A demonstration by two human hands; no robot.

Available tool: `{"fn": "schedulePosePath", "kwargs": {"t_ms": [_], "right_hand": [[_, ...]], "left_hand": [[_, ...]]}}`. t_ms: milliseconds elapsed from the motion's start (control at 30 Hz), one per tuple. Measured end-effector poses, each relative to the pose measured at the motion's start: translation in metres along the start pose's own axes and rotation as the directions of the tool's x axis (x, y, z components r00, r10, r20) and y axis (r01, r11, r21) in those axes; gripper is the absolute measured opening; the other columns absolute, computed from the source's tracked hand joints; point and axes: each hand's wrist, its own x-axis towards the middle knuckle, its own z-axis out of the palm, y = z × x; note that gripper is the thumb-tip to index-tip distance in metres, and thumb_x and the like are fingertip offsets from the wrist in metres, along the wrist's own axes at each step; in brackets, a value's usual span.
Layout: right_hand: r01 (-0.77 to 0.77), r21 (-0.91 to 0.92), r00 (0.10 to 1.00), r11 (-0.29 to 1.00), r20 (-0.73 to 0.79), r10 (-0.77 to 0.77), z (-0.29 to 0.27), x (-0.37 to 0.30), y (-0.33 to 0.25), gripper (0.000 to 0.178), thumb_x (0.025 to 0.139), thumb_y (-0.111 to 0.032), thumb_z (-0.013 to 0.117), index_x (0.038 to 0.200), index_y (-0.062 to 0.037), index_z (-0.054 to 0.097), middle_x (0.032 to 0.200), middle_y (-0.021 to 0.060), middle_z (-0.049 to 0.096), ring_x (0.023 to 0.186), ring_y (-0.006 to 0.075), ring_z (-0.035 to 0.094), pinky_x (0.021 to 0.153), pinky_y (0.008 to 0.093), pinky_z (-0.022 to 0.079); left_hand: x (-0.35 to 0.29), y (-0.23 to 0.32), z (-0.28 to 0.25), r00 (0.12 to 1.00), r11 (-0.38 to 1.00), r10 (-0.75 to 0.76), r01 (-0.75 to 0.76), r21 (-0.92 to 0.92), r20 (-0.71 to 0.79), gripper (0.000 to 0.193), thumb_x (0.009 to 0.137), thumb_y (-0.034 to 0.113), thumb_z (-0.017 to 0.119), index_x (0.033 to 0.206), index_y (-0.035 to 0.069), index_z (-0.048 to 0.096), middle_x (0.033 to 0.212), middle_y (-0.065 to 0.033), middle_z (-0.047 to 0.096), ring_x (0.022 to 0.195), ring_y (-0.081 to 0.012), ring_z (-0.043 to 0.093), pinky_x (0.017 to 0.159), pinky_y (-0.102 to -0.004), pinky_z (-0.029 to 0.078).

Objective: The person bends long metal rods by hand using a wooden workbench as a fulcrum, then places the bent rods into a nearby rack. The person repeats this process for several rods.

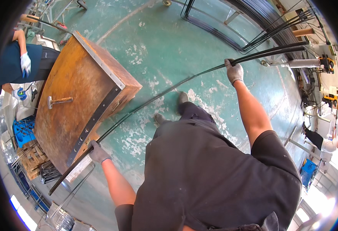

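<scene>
A long bundle of thin dark metal rods [169, 89] stretches across in front of me, from the lower left to the upper right. My left hand [99, 153], in a grey work glove, is closed around the rods near their left end, beside the workbench corner. Farther along, my right hand [234, 72], gloved the same way, grips them toward the right end. Between the two hands the rods hang over the floor. Their left end passes close to the near edge of the rusty workbench [76, 100]; I cannot tell whether it touches.
A hammer [60, 101] lies on the workbench. Another person [19, 63] with white gloves stands at its far left side. A rack of dark frames and rods [249, 23] is at the upper right. Blue crates [24, 131] and a wooden pallet [34, 158] sit at the left.
</scene>
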Motion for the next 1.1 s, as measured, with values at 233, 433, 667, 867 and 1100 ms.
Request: {"fn": "schedulePosePath", "kwargs": {"t_ms": [233, 433, 667, 867, 1100], "right_hand": [[-0.009, 0.075, 1.0, 0.997, -0.003, 0.009, 0.01, -0.001, -0.006, 0.032, 0.102, -0.038, 0.068, 0.116, -0.011, 0.078, 0.106, 0.0187, 0.078, 0.106, 0.0359, 0.074, 0.093, 0.0421, 0.055], [0.037, 0.082, 0.999, 0.996, 0.004, -0.037, 0.01, 0.002, -0.001, 0.031, 0.101, -0.037, 0.069, 0.116, -0.0127, 0.079, 0.106, 0.0183, 0.078, 0.105, 0.0354, 0.075, 0.093, 0.0407, 0.056], [0.068, 0.165, 0.998, 0.984, -0.005, -0.068, 0.015, -0.025, 0.007, 0.026, 0.101, -0.032, 0.071, 0.112, -0.0104, 0.08, 0.096, 0.016, 0.079, 0.093, 0.0275, 0.075, 0.086, 0.0378, 0.055], [0.054, 0.377, 0.999, 0.925, -0.022, -0.05, 0.047, -0.084, 0.009, 0.021, 0.102, -0.025, 0.072, 0.108, -0.0065, 0.079, 0.093, 0.0158, 0.078, 0.086, 0.0229, 0.073, 0.082, 0.0351, 0.056], [0.118, 0.395, 0.988, 0.911, 0.042, -0.146, 0.071, -0.167, -0.004, 0.018, 0.105, -0.021, 0.068, 0.113, -0.0074, 0.076, 0.101, 0.0127, 0.079, 0.094, 0.0217, 0.074, 0.085, 0.0356, 0.057]], "left_hand": [[-0.01, 0.006, 0.009, 1.0, 1.0, 0.016, -0.016, 0.003, 0.01, 0.034, 0.098, 0.027, 0.076, 0.102, -0.006, 0.073, 0.104, -0.0129, 0.078, 0.088, -0.0199, 0.072, 0.08, -0.0347, 0.057], [-0.023, 0.011, 0.0, 0.995, 0.995, -0.089, 0.087, -0.046, -0.049, 0.035, 0.096, 0.028, 0.078, 0.108, -0.004, 0.073, 0.111, -0.0148, 0.077, 0.096, -0.0237, 0.075, 0.085, -0.0349, 0.06], [-0.008, 0.003, -0.023, 0.988, 0.992, -0.105, 0.096, -0.085, -0.109, 0.026, 0.098, 0.019, 0.077, 0.112, -0.003, 0.073, 0.113, -0.016, 0.075, 0.098, -0.026, 0.076, 0.083, -0.0333, 0.065], [0.034, -0.021, -0.069, 0.97, 0.983, -0.12, 0.087, -0.159, -0.212, 0.027, 0.095, 0.02, 0.076, 0.112, -0.002, 0.073, 0.11, -0.0147, 0.076, 0.095, -0.0251, 0.075, 0.082, -0.0346, 0.065], [0.126, -0.116, -0.193, 0.987, 0.999, -0.043, 0.038, -0.031, -0.156, 0.028, 0.093, 0.022, 0.07, 0.106, -0.003, 0.071, 0.108, -0.0131, 0.075, 0.093, -0.024, 0.075, 0.082, -0.0349, 0.065]]}}
